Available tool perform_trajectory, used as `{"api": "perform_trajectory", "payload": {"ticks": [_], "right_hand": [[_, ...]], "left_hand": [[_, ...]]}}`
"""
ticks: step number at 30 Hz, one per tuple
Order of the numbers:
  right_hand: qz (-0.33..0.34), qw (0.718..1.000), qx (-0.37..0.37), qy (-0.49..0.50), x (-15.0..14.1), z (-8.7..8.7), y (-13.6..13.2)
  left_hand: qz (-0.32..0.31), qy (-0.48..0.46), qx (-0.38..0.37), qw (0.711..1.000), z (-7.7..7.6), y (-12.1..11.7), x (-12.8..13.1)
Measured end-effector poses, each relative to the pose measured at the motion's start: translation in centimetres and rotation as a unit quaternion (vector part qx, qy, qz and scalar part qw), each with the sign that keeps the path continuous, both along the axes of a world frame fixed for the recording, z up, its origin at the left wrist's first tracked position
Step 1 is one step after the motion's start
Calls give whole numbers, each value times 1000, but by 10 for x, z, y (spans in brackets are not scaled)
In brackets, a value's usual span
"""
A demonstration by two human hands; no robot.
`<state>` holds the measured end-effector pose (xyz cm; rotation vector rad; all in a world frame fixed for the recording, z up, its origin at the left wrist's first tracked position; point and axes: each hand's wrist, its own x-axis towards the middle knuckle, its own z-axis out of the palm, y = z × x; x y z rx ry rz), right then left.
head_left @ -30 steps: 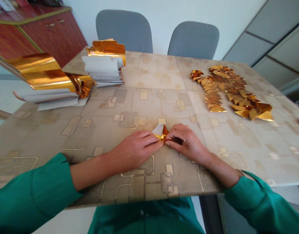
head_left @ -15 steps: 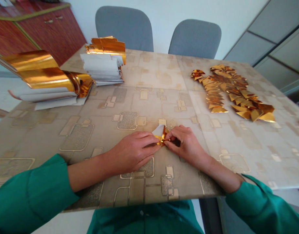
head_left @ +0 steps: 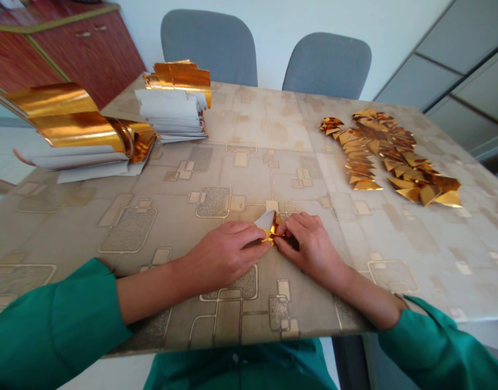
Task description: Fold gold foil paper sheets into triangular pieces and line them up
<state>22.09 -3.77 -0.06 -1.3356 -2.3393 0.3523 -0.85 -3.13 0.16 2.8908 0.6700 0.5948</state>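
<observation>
Folded foil — half hidden by hands

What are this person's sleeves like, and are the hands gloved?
The left sleeve and right sleeve are plain teal-green fabric with loose cuffs, ending partway along the forearms. The left hand and right hand are bare, without gloves.

The folded foil paper is gold and white; the table cover shows gold-outlined beige rectangles
</observation>
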Motion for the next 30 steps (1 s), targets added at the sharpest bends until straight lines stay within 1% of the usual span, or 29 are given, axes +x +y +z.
{"api": "perform_trajectory", "payload": {"ticks": [4,7,11,14,19,22,24,26,28,30], "right_hand": [[-15,999,23,-20,-4,-2,-2],[-19,1000,19,-15,-4,-3,-2],[-27,999,-27,38,-2,-3,0],[-21,995,-66,75,1,-2,3],[3,992,-81,96,5,-1,9],[-2,994,-76,76,7,1,11],[-14,997,-59,41,8,3,11],[-7,999,-45,14,9,5,11],[10,999,-43,3,9,5,11],[10,999,-44,0,9,3,11]], "left_hand": [[-10,14,16,1000,-3,0,1],[-22,17,38,999,-3,0,1],[-39,25,68,997,-2,-1,1],[-44,42,83,995,-1,-2,0],[-55,44,88,994,-2,1,0],[-71,35,86,993,-3,4,1],[-57,24,90,994,-4,4,3],[-34,14,101,994,-3,2,6],[-19,15,111,994,-3,-1,9],[-13,23,114,993,-4,-3,10]]}}
